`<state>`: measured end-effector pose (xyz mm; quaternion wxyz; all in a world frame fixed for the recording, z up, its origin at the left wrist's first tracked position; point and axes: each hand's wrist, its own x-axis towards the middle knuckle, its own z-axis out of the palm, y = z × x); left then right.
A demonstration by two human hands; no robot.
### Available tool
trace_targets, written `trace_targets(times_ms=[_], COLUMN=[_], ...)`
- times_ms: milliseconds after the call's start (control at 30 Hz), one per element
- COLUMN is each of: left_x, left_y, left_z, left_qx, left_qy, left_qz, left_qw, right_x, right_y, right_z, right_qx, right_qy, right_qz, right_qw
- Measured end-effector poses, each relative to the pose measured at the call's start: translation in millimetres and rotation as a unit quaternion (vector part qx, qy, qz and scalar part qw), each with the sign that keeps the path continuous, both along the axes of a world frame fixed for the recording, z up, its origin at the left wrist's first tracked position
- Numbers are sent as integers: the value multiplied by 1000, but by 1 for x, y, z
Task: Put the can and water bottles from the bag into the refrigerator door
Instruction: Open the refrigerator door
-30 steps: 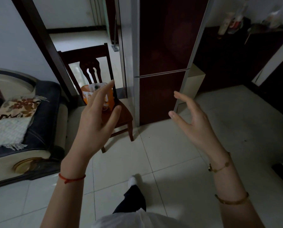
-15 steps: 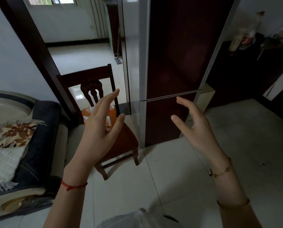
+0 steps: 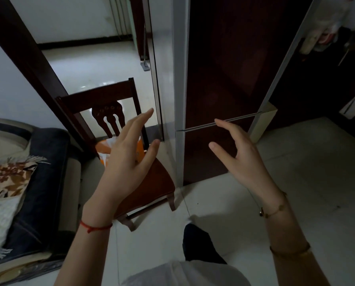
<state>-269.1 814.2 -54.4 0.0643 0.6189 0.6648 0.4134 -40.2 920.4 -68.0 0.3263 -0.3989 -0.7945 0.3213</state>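
Your left hand [image 3: 127, 162] & right hand [image 3: 240, 159]: both up in the air, both empty.
Left hand is released, fingers straight & spread, in front of the orange-and-white plastic bag [image 3: 104, 148], which sits on the seat of the dark wooden chair [image 3: 98, 100]; bag contents can't be made out. Right hand is relaxed too, thumb apart, nothing in it, in front of the tall dark-red refrigerator w/ grey edges [image 3: 224, 69], doors closed, just right of the chair.

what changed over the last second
The person stepped closer, so the refrigerator and chair fill more of the view. Nothing was taken or let go. The left hand and right hand stay raised, open, empty; the orange bag stays on the chair.
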Motion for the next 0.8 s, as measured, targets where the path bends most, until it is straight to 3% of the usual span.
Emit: trace_targets(times_ms=[200, 467, 800], left_x=[-16, -31, -46], left_y=[61, 168, 310], left_z=[-3, 9, 15], left_qx=[-5, 17, 43], left_qy=[6, 30, -3], left_qz=[11, 15, 66], left_qw=[1000, 999, 997], right_x=[-24, -53, -103], right_y=[65, 165, 263], right_z=[7, 24, 45], right_qx=[21, 137, 213], right_qy=[-17, -80, -129], right_qz=[18, 35, 30], right_qw=[999, 987, 968])
